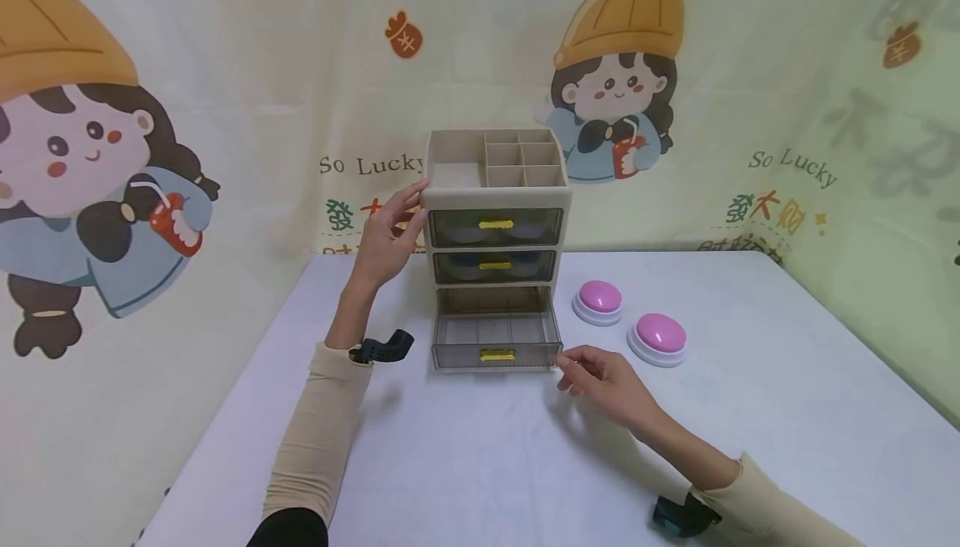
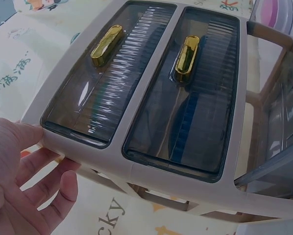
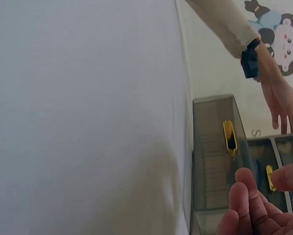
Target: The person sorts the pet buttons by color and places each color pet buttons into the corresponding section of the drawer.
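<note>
A small desktop drawer cabinet (image 1: 498,197) in off-white plastic stands on the table, its smoky clear drawers fitted with gold handles. The bottom drawer (image 1: 498,330) is pulled out and shows bare dividers; the upper two are closed. My left hand (image 1: 388,234) touches the cabinet's upper left side, fingers spread along the edge, as the left wrist view also shows. At the right front corner of the pulled-out drawer is my right hand (image 1: 603,380), its fingers loosely bent and the thumb apart from them in the right wrist view. Whether those fingertips touch the drawer I cannot tell.
Two pink push buttons on white bases, a farther one (image 1: 599,298) and a nearer one (image 1: 660,335), sit right of the cabinet. An open compartment tray (image 1: 457,159) forms the cabinet's top. A printed cloth (image 1: 480,47) hangs behind the white table (image 1: 450,464).
</note>
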Tool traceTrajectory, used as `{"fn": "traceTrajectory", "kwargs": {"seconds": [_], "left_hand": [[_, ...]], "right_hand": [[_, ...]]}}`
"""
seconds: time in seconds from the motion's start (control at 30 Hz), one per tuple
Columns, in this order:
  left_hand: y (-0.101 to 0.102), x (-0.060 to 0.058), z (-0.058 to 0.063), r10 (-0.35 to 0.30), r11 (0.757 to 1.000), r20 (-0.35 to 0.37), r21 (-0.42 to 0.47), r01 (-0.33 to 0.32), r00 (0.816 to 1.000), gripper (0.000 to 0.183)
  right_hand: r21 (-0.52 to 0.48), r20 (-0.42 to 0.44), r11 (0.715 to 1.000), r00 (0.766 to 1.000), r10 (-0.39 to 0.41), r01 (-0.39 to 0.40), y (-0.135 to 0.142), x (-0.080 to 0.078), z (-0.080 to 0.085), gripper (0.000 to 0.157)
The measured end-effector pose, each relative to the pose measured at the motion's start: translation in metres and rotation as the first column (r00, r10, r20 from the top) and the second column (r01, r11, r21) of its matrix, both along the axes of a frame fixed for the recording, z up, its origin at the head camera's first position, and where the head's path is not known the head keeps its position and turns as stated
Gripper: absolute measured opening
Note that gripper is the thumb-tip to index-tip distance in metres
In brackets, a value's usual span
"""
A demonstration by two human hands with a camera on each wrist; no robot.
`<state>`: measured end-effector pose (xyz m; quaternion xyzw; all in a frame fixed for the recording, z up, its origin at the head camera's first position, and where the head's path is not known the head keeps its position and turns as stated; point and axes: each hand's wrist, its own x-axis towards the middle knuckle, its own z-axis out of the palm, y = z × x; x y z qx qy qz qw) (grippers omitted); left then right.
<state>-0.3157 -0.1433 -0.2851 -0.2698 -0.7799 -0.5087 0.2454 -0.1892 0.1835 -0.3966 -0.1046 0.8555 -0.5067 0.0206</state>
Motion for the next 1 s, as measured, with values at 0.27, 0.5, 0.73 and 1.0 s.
{"fn": "traceTrajectory", "kwargs": {"seconds": [0.27,0.5,0.73,1.0], "left_hand": [[0.0,-0.001,-0.001,0.007,1.0,0.004,-0.002,-0.007,1.0,0.045],[-0.001,-0.001,-0.001,0.003,1.0,0.012,0.001,-0.003,1.0,0.045],[-0.001,-0.001,-0.001,0.001,1.0,0.013,0.006,-0.001,1.0,0.045],[-0.001,-0.001,0.0,-0.008,1.0,0.016,0.016,0.008,1.0,0.045]], "right_hand": [[0.034,-0.021,0.997,0.998,-0.065,0.066,0.026,0.0,-0.002,0.035],[0.165,-0.299,0.981,0.953,-0.052,0.105,0.043,-0.005,-0.006,0.025],[0.268,-0.469,0.945,0.882,-0.043,0.189,0.055,-0.014,-0.003,0.023],[0.272,-0.404,0.932,0.907,-0.117,0.241,0.08,-0.024,0.006,0.026]]}}
